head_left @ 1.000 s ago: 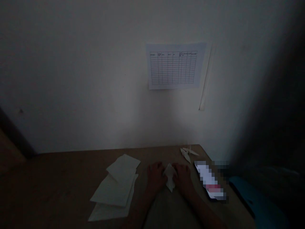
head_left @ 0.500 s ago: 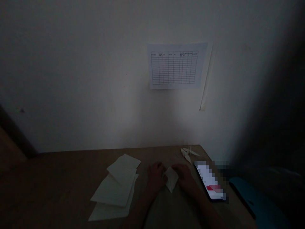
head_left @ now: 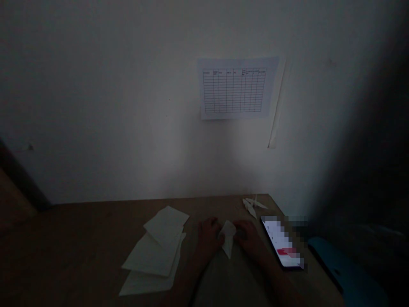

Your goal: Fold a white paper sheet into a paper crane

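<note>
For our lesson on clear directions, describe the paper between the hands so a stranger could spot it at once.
Find the brown table below the wall chart. On it, the left hand and right hand flank a small white paper. Unlike the larger sheets to its left, it narrows to a point at its near end.

1. Folded piece [head_left: 228, 236]: matt paper, creased.
2. Sheets [head_left: 153, 255]: matt paper.
3. Chart [head_left: 234, 91]: smooth, matt paper.
4. Desk [head_left: 83, 256]: matt, wood-like.
5. Wall [head_left: 111, 106]: matt, mostly smooth.
6. Phone [head_left: 277, 238]: smooth, glassy screen.
</note>
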The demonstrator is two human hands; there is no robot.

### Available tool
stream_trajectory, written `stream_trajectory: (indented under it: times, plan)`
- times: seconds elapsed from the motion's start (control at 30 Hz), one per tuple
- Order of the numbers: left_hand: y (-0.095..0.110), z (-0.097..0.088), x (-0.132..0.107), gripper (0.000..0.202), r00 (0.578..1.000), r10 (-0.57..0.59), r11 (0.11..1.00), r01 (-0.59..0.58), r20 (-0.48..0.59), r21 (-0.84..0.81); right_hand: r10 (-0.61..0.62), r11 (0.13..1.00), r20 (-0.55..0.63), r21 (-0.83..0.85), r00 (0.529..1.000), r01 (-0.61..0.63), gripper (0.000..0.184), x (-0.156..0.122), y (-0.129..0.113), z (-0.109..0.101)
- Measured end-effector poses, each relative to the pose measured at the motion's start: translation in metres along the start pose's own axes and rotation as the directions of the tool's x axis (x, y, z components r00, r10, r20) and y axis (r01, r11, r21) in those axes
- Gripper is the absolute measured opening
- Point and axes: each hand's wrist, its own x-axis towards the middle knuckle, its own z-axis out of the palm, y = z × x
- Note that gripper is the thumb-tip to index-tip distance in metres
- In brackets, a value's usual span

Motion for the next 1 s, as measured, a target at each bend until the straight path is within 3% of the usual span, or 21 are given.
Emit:
stream_trajectory:
  times: [0.2,0.53,0.83,1.0]
  plan:
    - [0.002,-0.004,-0.001,0.038,1.0,-0.006,1.0,0.007,0.019,-0.007,0.05,0.996,0.034,-0.074,0.998,-0.047,0.044,0.001,-0.003,0.001]
    - [0.004,-0.015,-0.003,0.059,0.995,-0.017,1.0,0.018,0.098,-0.013,0.028,0.993,0.068,-0.118,0.997,-0.02,0.049,0.002,-0.003,0.005]
    - [-0.003,-0.005,-0.003,0.091,0.989,0.041,0.999,-0.041,0.144,-0.007,0.05,0.991,0.074,-0.128,0.996,-0.04,0.048,0.003,-0.003,0.007]
    - [-0.003,-0.005,-0.003,0.095,0.984,0.045,0.999,-0.045,0.17,-0.003,0.047,0.991,0.061,-0.125,0.997,-0.039,0.047,0.004,-0.011,0.006]
